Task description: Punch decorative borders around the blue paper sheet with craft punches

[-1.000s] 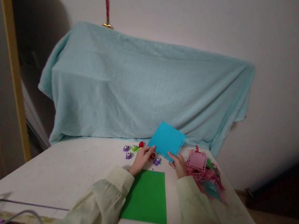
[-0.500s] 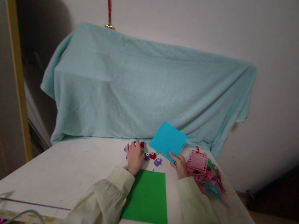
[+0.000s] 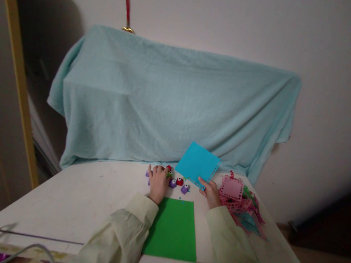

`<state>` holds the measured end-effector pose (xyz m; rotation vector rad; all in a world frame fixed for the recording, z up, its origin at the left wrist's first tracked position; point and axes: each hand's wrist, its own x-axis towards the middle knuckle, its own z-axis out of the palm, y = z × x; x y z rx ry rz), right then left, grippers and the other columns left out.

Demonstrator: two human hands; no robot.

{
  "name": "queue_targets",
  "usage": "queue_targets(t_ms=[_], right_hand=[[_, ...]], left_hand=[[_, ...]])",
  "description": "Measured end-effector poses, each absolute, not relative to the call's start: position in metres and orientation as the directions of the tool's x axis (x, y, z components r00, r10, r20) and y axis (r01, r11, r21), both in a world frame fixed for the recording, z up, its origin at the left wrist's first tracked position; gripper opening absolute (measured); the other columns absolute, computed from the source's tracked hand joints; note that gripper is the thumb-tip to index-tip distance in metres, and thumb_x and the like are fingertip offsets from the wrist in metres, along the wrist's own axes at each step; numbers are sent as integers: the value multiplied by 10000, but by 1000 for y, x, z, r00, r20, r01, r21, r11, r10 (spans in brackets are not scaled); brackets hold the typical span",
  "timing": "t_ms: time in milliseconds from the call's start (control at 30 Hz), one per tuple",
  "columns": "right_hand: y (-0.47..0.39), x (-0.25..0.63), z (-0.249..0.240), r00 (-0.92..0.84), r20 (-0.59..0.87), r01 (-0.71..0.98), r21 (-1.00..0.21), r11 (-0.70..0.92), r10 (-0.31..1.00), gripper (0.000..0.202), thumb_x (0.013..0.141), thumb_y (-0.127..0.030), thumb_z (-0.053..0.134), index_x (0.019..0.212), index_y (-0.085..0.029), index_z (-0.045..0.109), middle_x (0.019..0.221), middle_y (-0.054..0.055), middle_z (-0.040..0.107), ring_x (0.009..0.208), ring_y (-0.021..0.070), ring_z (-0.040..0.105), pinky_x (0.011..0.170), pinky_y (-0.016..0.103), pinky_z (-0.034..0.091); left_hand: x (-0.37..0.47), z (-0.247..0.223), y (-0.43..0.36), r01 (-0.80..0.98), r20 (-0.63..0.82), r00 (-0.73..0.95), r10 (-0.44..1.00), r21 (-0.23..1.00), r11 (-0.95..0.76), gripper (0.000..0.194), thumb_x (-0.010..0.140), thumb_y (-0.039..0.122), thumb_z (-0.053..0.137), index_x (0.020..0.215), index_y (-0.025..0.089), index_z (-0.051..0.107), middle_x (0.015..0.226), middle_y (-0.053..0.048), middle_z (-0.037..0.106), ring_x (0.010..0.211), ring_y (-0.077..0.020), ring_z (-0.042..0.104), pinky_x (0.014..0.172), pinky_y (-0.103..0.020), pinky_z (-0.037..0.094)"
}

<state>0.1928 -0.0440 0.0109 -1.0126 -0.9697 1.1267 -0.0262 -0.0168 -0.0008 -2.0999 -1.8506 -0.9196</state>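
Observation:
A blue sheet (image 3: 197,163) with small holes punched along two edges is held up by my right hand (image 3: 210,194), fingers closed on its lower corner. My left hand (image 3: 159,185) rests over a cluster of small punches at the table's back, fingers bent and spread; whether it grips one is hidden. Beside it lie a purple punch (image 3: 172,183), a red punch (image 3: 179,181) and another purple punch (image 3: 185,189), each with an eye-like white spot. A green sheet (image 3: 174,228) lies flat between my forearms.
Pink, green and teal punched paper scraps (image 3: 245,210) are heaped on the right of the white table (image 3: 66,204), a pink punched square (image 3: 232,188) on top. A light blue cloth (image 3: 165,106) hangs behind. A cable (image 3: 32,248) curves at the lower left.
The fingers of my left hand have shifted slightly, and more of the red and green punches beside them shows. My right hand and the blue sheet have hardly moved.

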Motion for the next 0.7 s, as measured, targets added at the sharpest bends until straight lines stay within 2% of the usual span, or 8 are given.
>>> queue_targets(t_ms=[167, 400, 467, 567, 700], right_hand=[[-44, 193, 12, 154, 99, -232, -964, 133, 983, 277, 615, -406, 757, 697, -186, 609, 593, -41, 542, 411, 60, 260, 384, 244, 114], [-44, 193, 12, 177, 86, -228, -965, 126, 980, 277, 596, -397, 767, 702, -185, 624, 623, -24, 575, 433, 68, 298, 387, 234, 136], [-44, 194, 10, 177, 93, -226, -965, 133, 980, 263, 601, -390, 764, 697, -185, 630, 630, -21, 582, 438, 71, 316, 384, 235, 149], [-42, 194, 8, 178, 104, -233, -962, 144, 979, 252, 614, -384, 758, 707, -181, 641, 663, -6, 603, 451, 77, 350, 375, 235, 168], [-40, 195, 7, 171, 119, -247, -956, 160, 978, 249, 630, -376, 756, 737, -176, 651, 737, 15, 622, 474, 81, 374, 368, 228, 196]], left_hand=[[-28, 3, -17, 937, 545, 64, 836, 256, -239, 369, 735, 243, 644, 1093, 284, 567, 1014, -78, 583, 1048, -299, 453, 1042, -524, 101], [-26, 2, -15, 905, 498, 90, 863, 321, -280, 369, 710, 234, 648, 1069, 245, 564, 937, -87, 623, 992, -300, 477, 941, -462, 227], [-25, 4, -15, 876, 510, 65, 858, 383, -293, 324, 718, 261, 644, 1036, 240, 582, 941, -88, 623, 995, -297, 478, 934, -456, 240], [-22, 8, -14, 768, 533, -1, 846, 542, -341, 252, 747, 343, 631, 977, 241, 609, 951, -71, 626, 983, -275, 503, 925, -438, 286], [-18, 7, -5, 419, 537, -81, 840, 783, -460, 313, 792, 372, 587, 1060, 211, 587, 1033, -65, 619, 910, -202, 575, 841, -346, 420]])
